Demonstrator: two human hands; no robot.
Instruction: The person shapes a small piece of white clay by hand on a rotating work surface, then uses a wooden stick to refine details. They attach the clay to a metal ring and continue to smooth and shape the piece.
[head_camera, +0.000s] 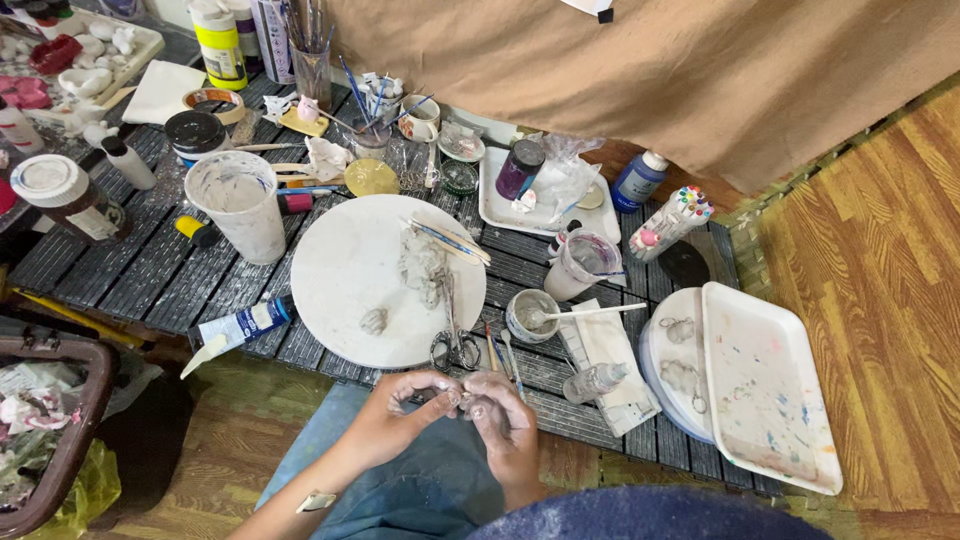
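- Head view, looking down: both of my hands meet at the lower middle of the frame, just below the near edge of the dark slatted table (120, 270).
- My left hand (400, 405) and right hand (505, 420) are pressed close together, fingertips curled in and pinching a small grey clay piece (462, 398); its shape is too small to tell.
- Both hands are smeared pale with clay, so I judge the shaping to be under way, not finished.
- On the round white board (345, 260), centre of the frame, lie a small clay lump (374, 321) and a rough heap of clay (422, 265); these look like material not yet worked.
- Scissors (455, 345) rest at the board's lower edge, just above my fingers, untouched.
- My left forearm comes up from the lower left, wrist bent inward; my right wrist comes from below, palm turned toward the left hand.
- A small bowl with a spoon (530, 315) stands right of the board, and a white tray (765, 385) sits at the lower right.
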